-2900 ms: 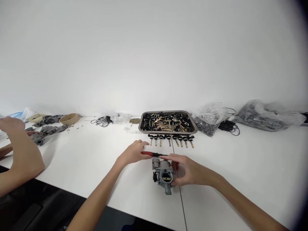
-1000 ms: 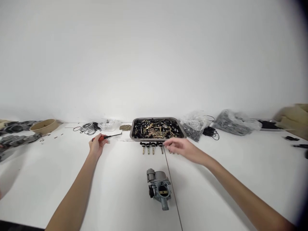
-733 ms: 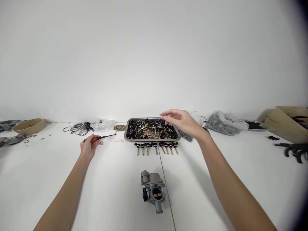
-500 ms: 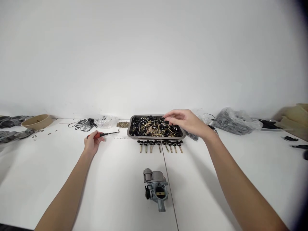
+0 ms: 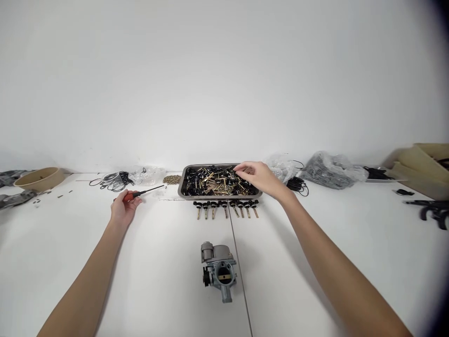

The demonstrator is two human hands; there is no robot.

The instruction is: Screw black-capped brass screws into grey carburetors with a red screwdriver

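Observation:
In my left hand (image 5: 124,206), closed round its red handle, is a screwdriver (image 5: 147,191) with its dark shaft pointing right. My right hand (image 5: 257,178) is over the right part of a metal tray (image 5: 219,197), thumb and fingertips drawn together; what they pinch, if anything, is hidden. Black-capped parts with brass stems (image 5: 210,185) fill the tray. Several of the same parts stand out in a row (image 5: 213,209) along its front edge, stems toward me. Nearer to me a grey metal carburetor (image 5: 219,271) rests on the table, touched by neither hand.
Small brass pieces (image 5: 171,179) lie in a pile left of the tray, near black rubber rings (image 5: 115,180). A tan bowl (image 5: 40,180) stands far left. At the right are a plastic bag of grey parts (image 5: 331,172) and black levers (image 5: 433,208).
The view has shifted, so the table's things appear further left. My right hand stays over the tray, its fingertips slightly closer together. My left hand still holds the screwdriver.

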